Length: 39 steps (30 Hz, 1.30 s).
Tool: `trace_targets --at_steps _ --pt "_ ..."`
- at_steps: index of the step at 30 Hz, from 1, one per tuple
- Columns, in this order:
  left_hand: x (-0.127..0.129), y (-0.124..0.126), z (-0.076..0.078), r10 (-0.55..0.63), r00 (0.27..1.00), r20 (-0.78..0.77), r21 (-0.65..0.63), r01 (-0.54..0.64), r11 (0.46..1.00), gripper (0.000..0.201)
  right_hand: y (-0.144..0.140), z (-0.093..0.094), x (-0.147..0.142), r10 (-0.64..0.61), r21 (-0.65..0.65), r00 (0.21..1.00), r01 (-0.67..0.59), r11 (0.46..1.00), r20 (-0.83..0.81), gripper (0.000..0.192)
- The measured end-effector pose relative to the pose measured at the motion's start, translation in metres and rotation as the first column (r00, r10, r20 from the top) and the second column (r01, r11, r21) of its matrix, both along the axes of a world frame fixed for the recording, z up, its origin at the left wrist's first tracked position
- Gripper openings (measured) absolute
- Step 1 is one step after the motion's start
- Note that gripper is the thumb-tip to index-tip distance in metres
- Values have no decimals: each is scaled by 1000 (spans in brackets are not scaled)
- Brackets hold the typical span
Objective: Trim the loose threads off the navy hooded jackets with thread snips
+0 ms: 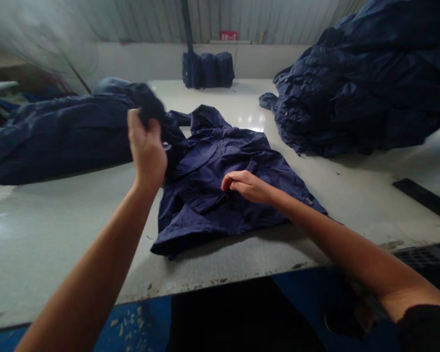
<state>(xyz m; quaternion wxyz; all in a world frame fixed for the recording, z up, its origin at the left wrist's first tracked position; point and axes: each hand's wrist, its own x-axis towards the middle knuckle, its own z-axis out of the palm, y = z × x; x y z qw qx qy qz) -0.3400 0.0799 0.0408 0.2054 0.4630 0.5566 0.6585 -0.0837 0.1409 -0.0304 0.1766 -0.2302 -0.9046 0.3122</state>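
Observation:
A navy blue hooded jacket lies spread on the pale table, its hood towards the far side and its hem towards me. My left hand is raised at the jacket's left side, closed on dark fabric that looks like a jacket sleeve; the fabric is slightly blurred. Over the middle of the jacket's front is my right hand, fingers curled and pressed together. Whatever those fingers hold, if anything, is hidden.
A long navy bundle lies on the table's left. A large heap of navy garments fills the right. Folded navy bundles stand at the back near a dark pole. A flat black strip lies near the right edge.

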Motion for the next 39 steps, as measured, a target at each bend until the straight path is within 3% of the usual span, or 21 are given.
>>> trace_targets --at_steps 1,3,5,6,7,8,9,11,13,15,16,17,21,24,27,33,39 --pt "19 -3 -5 -126 989 -72 -61 122 991 28 -11 0 20 -57 -37 998 55 998 -38 34" --pt "54 -22 -15 -350 903 -250 -176 312 933 36 -34 -2 67 -288 -141 946 268 953 -147 36" --pt "77 -56 -26 -479 721 -502 -290 381 878 33 -64 -6 116 -608 -297 744 536 790 -277 22" --pt "84 -75 -32 -498 590 -635 -337 369 866 29 -80 -8 136 -707 -334 634 624 707 -312 18" --pt "88 -95 -40 -509 479 -715 -379 347 858 28 -96 -10 152 -746 -325 585 672 666 -318 14" --pt "88 -112 -49 -526 395 -753 -421 325 847 30 -111 -11 162 -739 -272 598 689 672 -310 11" --pt "87 -126 -59 -529 355 -771 -446 292 846 32 -124 -12 165 -696 -196 656 671 715 -293 10" --pt "81 -142 -79 -533 378 -757 -475 242 846 29 -139 -11 155 -531 -48 818 535 844 -219 18" --pt "75 -143 -95 -512 530 -677 -478 212 852 23 -136 -11 131 -328 51 937 336 940 -123 26" --pt "70 -135 -102 -485 685 -544 -491 209 846 26 -117 -14 103 -163 110 986 164 980 -19 23" --pt "69 -130 -103 -482 720 -499 -497 218 840 26 -104 -16 92 -102 130 994 96 987 33 18" --pt "67 -126 -103 -499 717 -486 -503 238 831 25 -91 -19 82 -54 143 995 43 989 78 15" --pt "63 -116 -100 -555 572 -604 -482 291 826 24 -48 -24 62 10 116 990 -27 993 139 16" --pt "62 -105 -103 -456 598 -659 -463 155 873 37 -37 -20 60 34 18 993 -36 999 114 20" --pt "60 -91 -107 -406 640 -652 -493 50 869 45 -35 -21 61 66 -63 995 -61 996 78 21" --pt "62 -82 -109 -399 681 -614 -522 28 852 47 -28 -30 58 7 -183 999 2 983 51 29" --pt "68 -91 -113 -361 647 -671 -499 -34 866 45 -29 -29 59 13 -182 998 -2 983 59 34"
